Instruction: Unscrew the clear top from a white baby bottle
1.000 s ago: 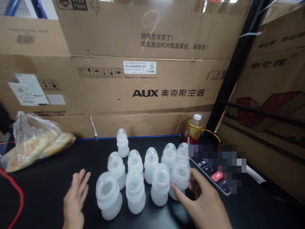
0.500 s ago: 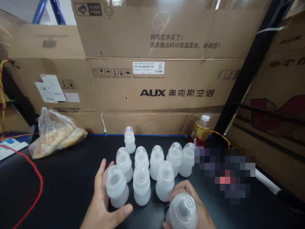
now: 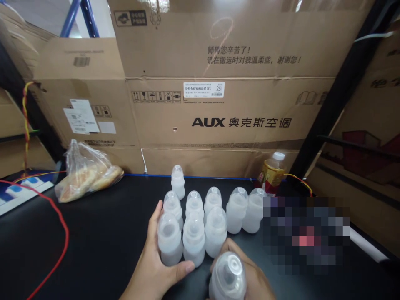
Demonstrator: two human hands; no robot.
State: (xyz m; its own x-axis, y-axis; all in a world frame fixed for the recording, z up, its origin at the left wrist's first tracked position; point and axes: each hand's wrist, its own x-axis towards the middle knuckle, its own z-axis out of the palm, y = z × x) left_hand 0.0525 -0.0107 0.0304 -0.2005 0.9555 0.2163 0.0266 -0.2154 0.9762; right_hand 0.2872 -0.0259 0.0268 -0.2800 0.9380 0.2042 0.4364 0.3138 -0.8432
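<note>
Cardboard cartons, large and brown with black print, wall off the back of the black table. On it stands a cluster of translucent white baby bottles with domed caps, and since a second ago one has left that cluster: the right hand is now wrapped around a lifted white bottle held close below the camera, clear of the table. The left hand, flat on the table a second ago, now cups the front-left bottle, fingers behind it, thumb in front. To the left lie a clear plastic bag of bread and a red cable; a yellow-labelled drink bottle stands at the back right.
</note>
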